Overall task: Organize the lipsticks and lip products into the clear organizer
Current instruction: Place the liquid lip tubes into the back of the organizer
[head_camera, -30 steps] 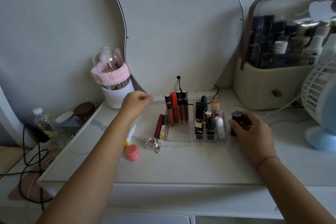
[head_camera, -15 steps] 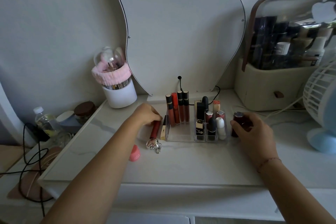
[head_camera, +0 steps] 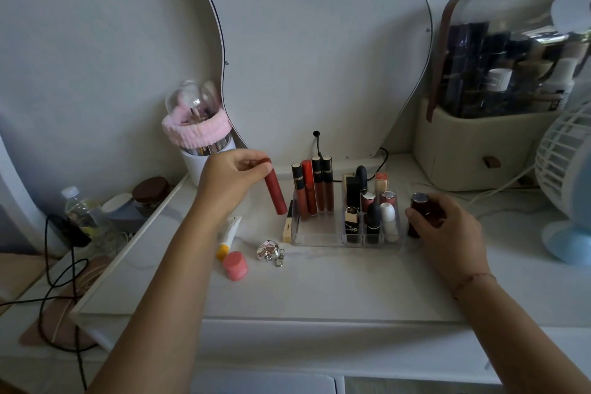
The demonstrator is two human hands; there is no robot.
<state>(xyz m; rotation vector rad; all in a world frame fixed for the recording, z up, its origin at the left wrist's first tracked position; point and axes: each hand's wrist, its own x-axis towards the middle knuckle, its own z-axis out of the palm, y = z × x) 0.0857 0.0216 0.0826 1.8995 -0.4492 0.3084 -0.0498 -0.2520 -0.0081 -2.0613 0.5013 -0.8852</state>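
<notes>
Currently the left hand [head_camera: 233, 179] pinches the top end of a red lip gloss tube [head_camera: 275, 193] between thumb and fingertips. The tube slants down to the right, and its lower end is just beside the left wall of the clear organizer [head_camera: 345, 244]; whether that end touches the table [head_camera: 319, 291] cannot be told. The right hand [head_camera: 447, 230] has its fingers curled round a dark red container [head_camera: 417, 211] standing just beside the organizer's right wall.

The organizer sits near the middle of the table's back edge. Four lip gloss tubes [head_camera: 313, 188] stand upright in its back left compartment, and the front left compartment holds nothing. Assorted lipsticks [head_camera: 372, 214] stand in the small compartments on the right. A black and gold lipstick [head_camera: 288, 224] lies on the table against the organizer's left wall. Further toward the table's left edge lie a white tube with a yellow cap [head_camera: 228, 233], a pink round jar [head_camera: 236, 265] and a silver heart-shaped keyring [head_camera: 270, 251].
</notes>
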